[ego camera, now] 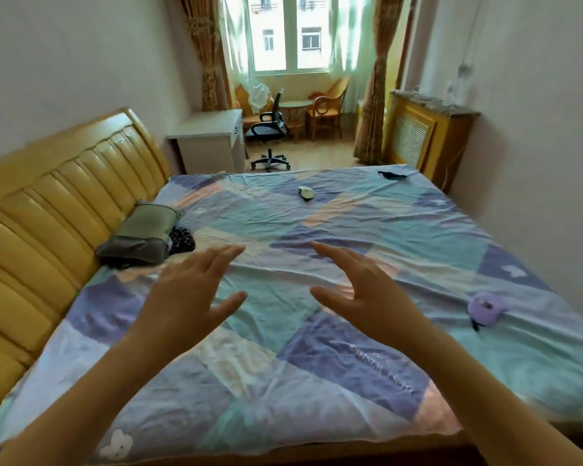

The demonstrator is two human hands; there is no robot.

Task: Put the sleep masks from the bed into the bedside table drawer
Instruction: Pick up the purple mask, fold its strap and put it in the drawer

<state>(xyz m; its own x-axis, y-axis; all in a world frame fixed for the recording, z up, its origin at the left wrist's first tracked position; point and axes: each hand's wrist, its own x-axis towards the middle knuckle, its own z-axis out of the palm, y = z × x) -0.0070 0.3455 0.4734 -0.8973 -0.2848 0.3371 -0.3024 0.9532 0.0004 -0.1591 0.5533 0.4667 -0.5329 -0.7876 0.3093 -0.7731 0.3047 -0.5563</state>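
Three sleep masks lie on the patchwork bed sheet (283, 331). A purple mask (485, 308) sits near the right edge, a white-and-dark mask (306, 192) lies toward the far middle, and a dark mask (391, 175) rests at the far right corner. My left hand (186, 290) and my right hand (367, 290) hover over the middle of the bed with fingers spread, holding nothing. A white bedside table (212, 142) stands beyond the bed's far left corner; its drawer front is not clearly seen.
A padded yellow headboard (48, 210) runs along the left. A grey-green pillow (142, 233) and a dark patterned cloth (181, 239) lie by it. A black office chair (270, 129), wooden chairs and a radiator cover (424, 136) stand past the bed.
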